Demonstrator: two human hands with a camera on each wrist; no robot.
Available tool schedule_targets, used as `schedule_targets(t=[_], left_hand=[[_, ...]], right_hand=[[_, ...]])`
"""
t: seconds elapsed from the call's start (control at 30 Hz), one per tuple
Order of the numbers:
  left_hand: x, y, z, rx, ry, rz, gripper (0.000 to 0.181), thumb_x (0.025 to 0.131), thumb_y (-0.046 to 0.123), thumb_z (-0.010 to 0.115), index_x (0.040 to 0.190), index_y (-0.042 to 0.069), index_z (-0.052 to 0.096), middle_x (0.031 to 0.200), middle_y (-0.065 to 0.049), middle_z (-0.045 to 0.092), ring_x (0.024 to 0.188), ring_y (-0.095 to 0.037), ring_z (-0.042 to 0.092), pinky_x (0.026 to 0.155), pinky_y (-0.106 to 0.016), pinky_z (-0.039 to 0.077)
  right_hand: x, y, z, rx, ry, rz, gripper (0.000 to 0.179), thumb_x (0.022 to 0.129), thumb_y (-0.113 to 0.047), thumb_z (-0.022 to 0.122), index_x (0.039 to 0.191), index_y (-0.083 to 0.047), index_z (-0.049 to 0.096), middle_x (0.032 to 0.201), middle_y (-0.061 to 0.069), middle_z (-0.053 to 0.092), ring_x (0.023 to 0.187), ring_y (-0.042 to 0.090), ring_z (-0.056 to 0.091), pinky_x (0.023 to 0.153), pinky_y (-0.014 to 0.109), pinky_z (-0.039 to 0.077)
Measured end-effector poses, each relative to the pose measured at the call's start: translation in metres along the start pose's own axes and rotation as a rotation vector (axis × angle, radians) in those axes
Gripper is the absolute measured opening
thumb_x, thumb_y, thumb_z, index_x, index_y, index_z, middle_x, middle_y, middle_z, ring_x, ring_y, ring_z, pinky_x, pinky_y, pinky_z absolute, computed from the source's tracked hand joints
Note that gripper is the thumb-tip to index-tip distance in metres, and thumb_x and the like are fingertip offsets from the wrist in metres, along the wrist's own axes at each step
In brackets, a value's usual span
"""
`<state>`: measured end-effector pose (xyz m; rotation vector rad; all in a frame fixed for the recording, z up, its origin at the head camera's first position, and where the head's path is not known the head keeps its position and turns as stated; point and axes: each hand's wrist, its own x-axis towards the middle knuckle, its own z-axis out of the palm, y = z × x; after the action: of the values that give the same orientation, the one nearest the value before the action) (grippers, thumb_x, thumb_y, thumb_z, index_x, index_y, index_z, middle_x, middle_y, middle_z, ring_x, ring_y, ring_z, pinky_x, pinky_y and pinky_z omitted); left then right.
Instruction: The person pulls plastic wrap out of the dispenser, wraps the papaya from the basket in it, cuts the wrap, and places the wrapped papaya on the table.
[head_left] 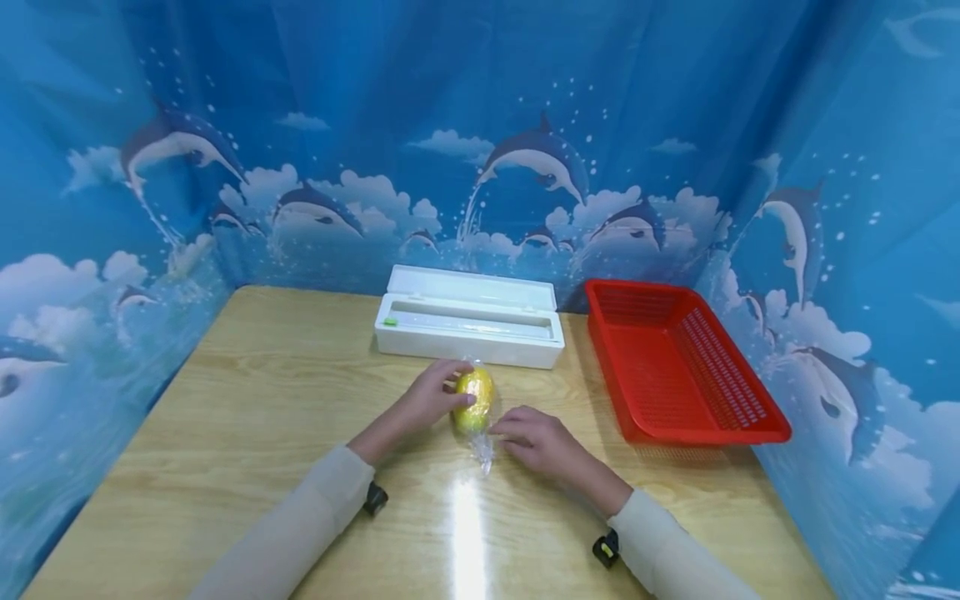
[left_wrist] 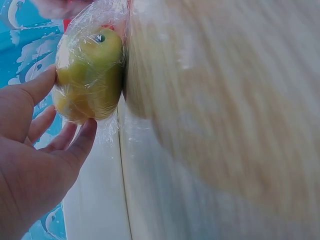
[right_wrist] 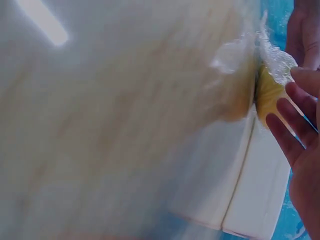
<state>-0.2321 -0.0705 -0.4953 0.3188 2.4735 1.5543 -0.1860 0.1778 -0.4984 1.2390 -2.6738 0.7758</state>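
A yellow-green mango [head_left: 474, 398] wrapped in clear plastic film lies on the wooden table. My left hand [head_left: 437, 395] holds it from its left side, thumb and fingertips against the wrapped skin; the left wrist view shows the mango [left_wrist: 92, 75] with a dark stem spot. A twisted tail of film [head_left: 483, 452] trails from its near end. Beside that tail is my right hand [head_left: 542, 442], its fingertips right at the film. In the right wrist view the right hand's fingers [right_wrist: 285, 135] are fairly straight and spread, overlapping the mango.
Behind the mango stands a long white cling film box [head_left: 468, 340], lid raised, with a small green slider [head_left: 390, 322] on its front left. A red plastic basket [head_left: 637, 417] sits at the right. Blue dolphin curtains [head_left: 420, 100] enclose the table [head_left: 247, 400].
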Motion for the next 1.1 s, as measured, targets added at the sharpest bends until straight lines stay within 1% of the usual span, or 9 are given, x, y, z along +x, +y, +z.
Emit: schedule_targets(t=[0.1,0.23,0.3,0.4,0.53,0.7,0.93,1.0,1.1], left_hand=[[0.0,-0.001,-0.002,-0.001,-0.003,0.0,0.055,0.088,0.022,0.078,0.139,0.02,0.057,0.147,-0.009,0.048,0.124,-0.028,0.057,0.101,-0.042,0.054],[0.0,-0.002,-0.001,-0.007,-0.002,-0.004,0.056,0.088,0.021,0.078,0.139,0.02,0.057,0.148,-0.009,0.047,0.125,-0.028,0.057,0.102,-0.042,0.053],[-0.001,-0.002,-0.001,-0.008,0.005,-0.004,0.055,0.088,0.02,0.078,0.139,0.019,0.057,0.147,-0.009,0.048,0.125,-0.028,0.057,0.103,-0.042,0.053],[0.0,-0.002,-0.001,-0.006,0.006,-0.008,0.055,0.088,0.021,0.078,0.139,0.019,0.057,0.146,-0.009,0.048,0.125,-0.028,0.057,0.103,-0.043,0.053],[0.001,-0.002,-0.001,0.001,-0.003,-0.023,0.055,0.088,0.023,0.078,0.139,0.021,0.057,0.146,-0.007,0.048,0.125,-0.027,0.056,0.103,-0.042,0.053],[0.002,-0.001,0.0,0.016,-0.003,-0.033,0.056,0.088,0.024,0.078,0.14,0.023,0.057,0.147,-0.006,0.048,0.123,-0.026,0.057,0.102,-0.042,0.054],[0.002,0.0,0.0,0.012,0.002,-0.035,0.056,0.088,0.024,0.078,0.14,0.023,0.057,0.146,-0.006,0.048,0.123,-0.026,0.058,0.101,-0.042,0.054],[0.002,-0.001,0.001,0.01,0.003,-0.03,0.055,0.088,0.024,0.078,0.14,0.023,0.057,0.146,-0.007,0.048,0.122,-0.026,0.058,0.102,-0.041,0.054],[0.002,-0.001,0.001,0.012,0.004,-0.022,0.055,0.089,0.024,0.077,0.14,0.022,0.056,0.146,-0.007,0.048,0.122,-0.026,0.058,0.102,-0.041,0.054]], right_hand=[[0.0,0.003,0.003,-0.009,-0.06,-0.065,0.027,0.091,-0.01,0.074,0.117,-0.02,0.075,0.108,-0.005,0.071,0.101,0.01,0.065,0.086,0.027,0.057],[-0.001,0.004,0.006,0.005,-0.131,-0.106,0.03,0.091,-0.015,0.075,0.121,-0.021,0.074,0.108,-0.006,0.072,0.098,0.006,0.064,0.083,0.022,0.055],[0.001,0.004,0.007,-0.012,-0.163,-0.115,0.032,0.091,-0.017,0.075,0.123,-0.023,0.073,0.11,-0.007,0.071,0.099,0.006,0.063,0.085,0.022,0.055],[0.003,0.003,0.007,-0.047,-0.204,-0.104,0.036,0.092,-0.019,0.075,0.127,-0.025,0.071,0.114,-0.008,0.071,0.104,0.007,0.064,0.089,0.024,0.055],[0.008,0.001,0.008,-0.068,-0.231,-0.09,0.035,0.094,-0.02,0.073,0.129,-0.025,0.07,0.12,-0.007,0.071,0.111,0.009,0.064,0.095,0.028,0.055],[0.012,-0.001,0.01,-0.112,-0.204,-0.124,0.03,0.094,-0.021,0.073,0.124,-0.023,0.072,0.12,-0.006,0.073,0.112,0.009,0.066,0.096,0.028,0.055],[0.013,-0.001,0.013,-0.216,-0.104,-0.272,0.017,0.091,-0.021,0.075,0.108,-0.021,0.077,0.108,-0.007,0.076,0.1,0.007,0.07,0.087,0.021,0.057],[0.013,-0.001,0.013,-0.218,-0.078,-0.294,0.015,0.091,-0.021,0.076,0.106,-0.021,0.078,0.106,-0.007,0.076,0.098,0.006,0.071,0.086,0.02,0.057],[0.013,-0.004,0.012,-0.178,-0.05,-0.282,0.015,0.091,-0.02,0.075,0.106,-0.021,0.078,0.106,-0.006,0.076,0.098,0.006,0.071,0.086,0.02,0.057]])
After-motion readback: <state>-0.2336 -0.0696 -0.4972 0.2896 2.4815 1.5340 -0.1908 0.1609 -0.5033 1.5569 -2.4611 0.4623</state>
